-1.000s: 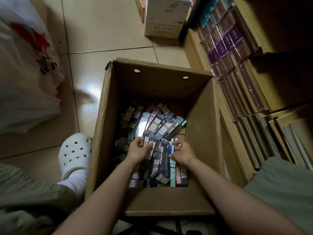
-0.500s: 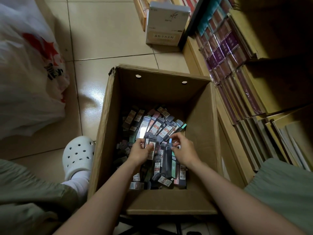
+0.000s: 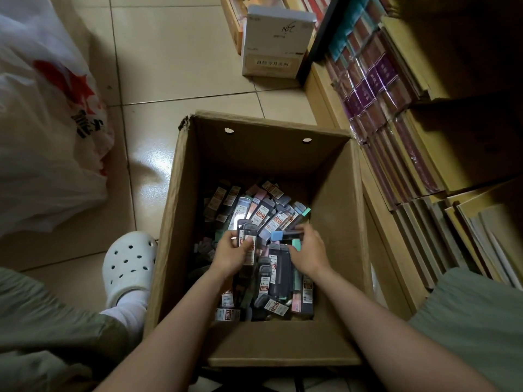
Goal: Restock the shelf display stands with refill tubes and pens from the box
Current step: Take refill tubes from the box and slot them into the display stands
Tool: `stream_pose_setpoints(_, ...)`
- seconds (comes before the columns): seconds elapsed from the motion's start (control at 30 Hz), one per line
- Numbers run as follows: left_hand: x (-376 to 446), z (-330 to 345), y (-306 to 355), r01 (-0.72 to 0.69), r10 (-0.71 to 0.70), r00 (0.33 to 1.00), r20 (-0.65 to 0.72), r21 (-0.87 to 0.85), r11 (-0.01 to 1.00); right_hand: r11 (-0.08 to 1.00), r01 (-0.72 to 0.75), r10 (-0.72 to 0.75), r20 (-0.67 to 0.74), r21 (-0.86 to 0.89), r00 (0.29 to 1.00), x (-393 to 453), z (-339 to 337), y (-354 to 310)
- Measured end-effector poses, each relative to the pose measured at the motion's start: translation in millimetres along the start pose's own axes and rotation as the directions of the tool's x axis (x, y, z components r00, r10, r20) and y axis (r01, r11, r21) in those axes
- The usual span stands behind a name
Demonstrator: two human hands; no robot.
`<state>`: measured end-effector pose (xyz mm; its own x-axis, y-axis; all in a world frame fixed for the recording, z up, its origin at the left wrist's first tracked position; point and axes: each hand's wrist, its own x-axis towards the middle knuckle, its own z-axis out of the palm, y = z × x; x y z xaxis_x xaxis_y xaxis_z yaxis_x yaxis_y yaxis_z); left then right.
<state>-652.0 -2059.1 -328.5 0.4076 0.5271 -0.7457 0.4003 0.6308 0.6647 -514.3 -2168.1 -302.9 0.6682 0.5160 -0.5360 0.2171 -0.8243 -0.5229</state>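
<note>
Brown cardboard makes up the box, which stands open on the tiled floor between the person's knees, hard against the foot of the shelf unit on the right. That spot makes sense: the stock sits within reach of both arms and just beside the place it is meant for.

The refill tubes lie loose in a heap across the bottom of the box, piled thickest toward its near wall, labels facing every way. Because they are jumbled, they have to be sorted by hand before they can go anywhere.

The left hand is down inside the box, fingers curled round a small bundle of dark tubes held upright with the labels toward the camera, probably so that like tubes stack together and can be read. The right hand reaches over the pile near the right wall and pinches a tube with a blue cap at its fingertips, lifted a little clear of the heap. It looks like the next one to be added to the left hand's bundle.

No display stand shows here, so the restocking itself seems not yet begun; this is the gathering step.

A white plastic bag slumps on the floor at the left, a white clog rests beside the box's left wall, and a white carton stands beyond the far wall.
</note>
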Motion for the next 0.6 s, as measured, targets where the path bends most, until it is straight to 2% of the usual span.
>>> stream_pose_setpoints(0.1,3,-2,-4,0.004,-0.004,1.0,-0.016,0.029,1.0,0.982,-0.179,0.178,-0.016,-0.055,0.984,-5,13,10)
stream_pose_setpoints(0.2,4,-2,-6,-0.011,0.012,1.0,-0.016,0.057,0.998,0.975,-0.21,0.208,-0.041,-0.07,0.977,-11,25,19)
stream_pose_setpoints(0.37,2,2,-7,0.002,-0.001,1.0,-0.019,0.044,0.999,0.987,-0.161,0.162,-0.147,0.022,0.976,-15,33,21)
stream_pose_setpoints(0.47,1,2,-9,0.004,-0.004,1.0,-0.012,0.038,0.999,0.991,-0.106,0.116,-0.148,0.077,0.982,-14,33,18)
stream_pose_setpoints(0.6,1,-1,-8,0.004,-0.003,1.0,-0.028,0.054,0.999,0.999,0.043,-0.042,-0.149,0.004,0.988,-8,27,10)
